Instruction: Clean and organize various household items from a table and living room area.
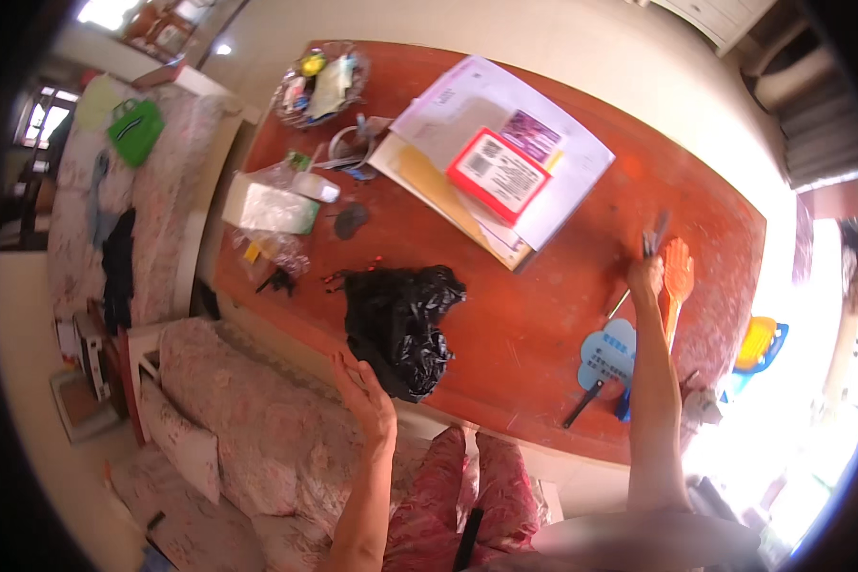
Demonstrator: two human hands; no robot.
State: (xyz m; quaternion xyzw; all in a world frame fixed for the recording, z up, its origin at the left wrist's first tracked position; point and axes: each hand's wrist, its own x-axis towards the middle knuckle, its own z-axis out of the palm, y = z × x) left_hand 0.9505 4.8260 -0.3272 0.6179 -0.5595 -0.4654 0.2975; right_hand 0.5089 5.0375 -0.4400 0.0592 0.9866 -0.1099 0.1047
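Note:
A crumpled black plastic bag (pixel 400 329) lies near the front edge of the red-brown table (pixel 515 336). My left hand (pixel 368 400) is beside its lower left side, fingers extended and holding nothing; whether it touches the bag is unclear. Farther right, my right hand (pixel 646 275) is closed around a small dark tool (pixel 651 243), too blurred to name exactly. Just right of that hand lies an orange hand-shaped plastic piece (pixel 678 272) on a long handle. Below it, my right forearm partly covers a light-blue scalloped hand fan (pixel 606 354) with a black handle.
Papers and folders (pixel 572 157) bear a red-edged box (pixel 499 175). A clear bowl of small items (pixel 357 68), a white box (pixel 268 204) and a coiled cable (pixel 334 146) occupy the table's left. A floral sofa (pixel 272 422) adjoins the table; a yellow-and-blue object (pixel 758 347) is beyond its right edge.

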